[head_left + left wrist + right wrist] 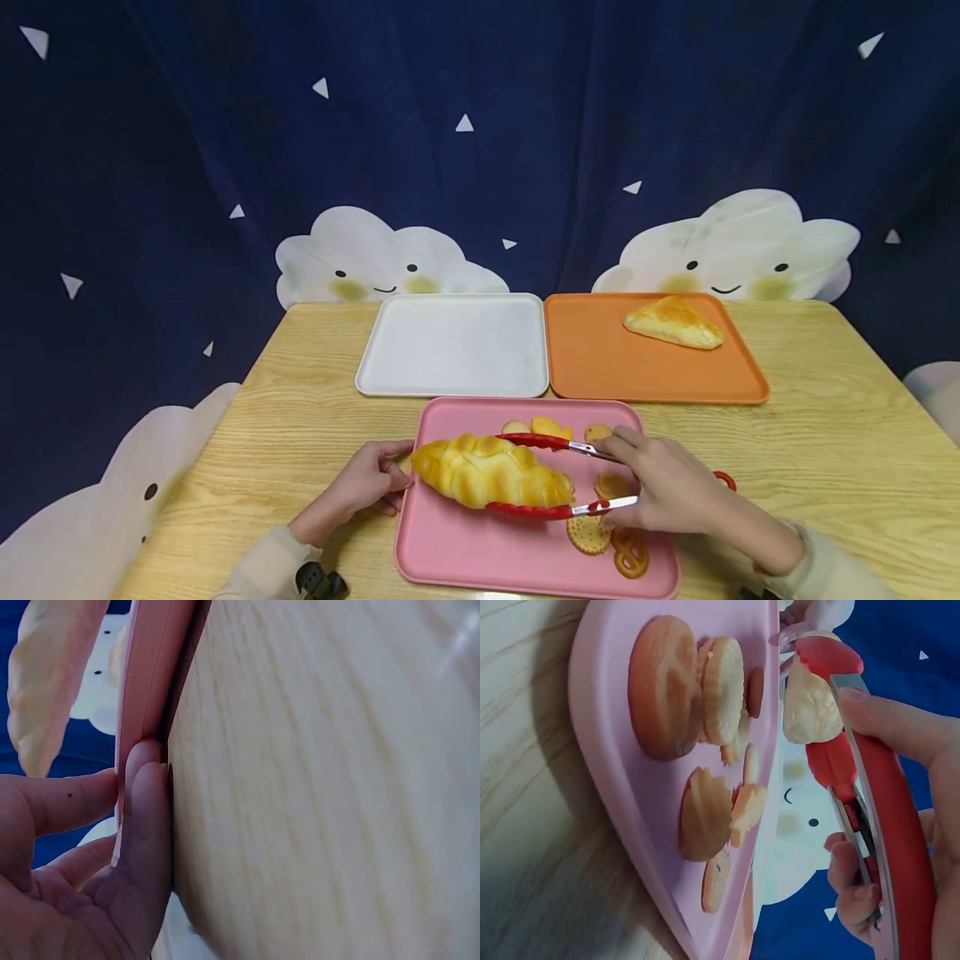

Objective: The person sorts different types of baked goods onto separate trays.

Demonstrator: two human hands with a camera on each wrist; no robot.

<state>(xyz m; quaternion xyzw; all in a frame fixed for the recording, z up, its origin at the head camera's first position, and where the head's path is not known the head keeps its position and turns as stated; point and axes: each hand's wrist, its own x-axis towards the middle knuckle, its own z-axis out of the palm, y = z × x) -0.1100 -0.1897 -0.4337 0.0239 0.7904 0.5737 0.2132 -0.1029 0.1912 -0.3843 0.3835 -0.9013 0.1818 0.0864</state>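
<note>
Head view: the right hand [667, 483] grips red tongs [534, 512], whose arms straddle the braided loaf [487, 471] above the pink tray [480, 558]; the left hand [367, 477] is at that tray's left edge. The step in hand looks like lifting the loaf.

Left wrist view: thumb and fingers pinch the tray's rim beside the desk [300, 787], with the loaf's end clear above it.

Right wrist view: the tongs clasp the loaf, raised beyond the biscuits [724, 690]. The next move seems to call for a steady, even squeeze.
</note>
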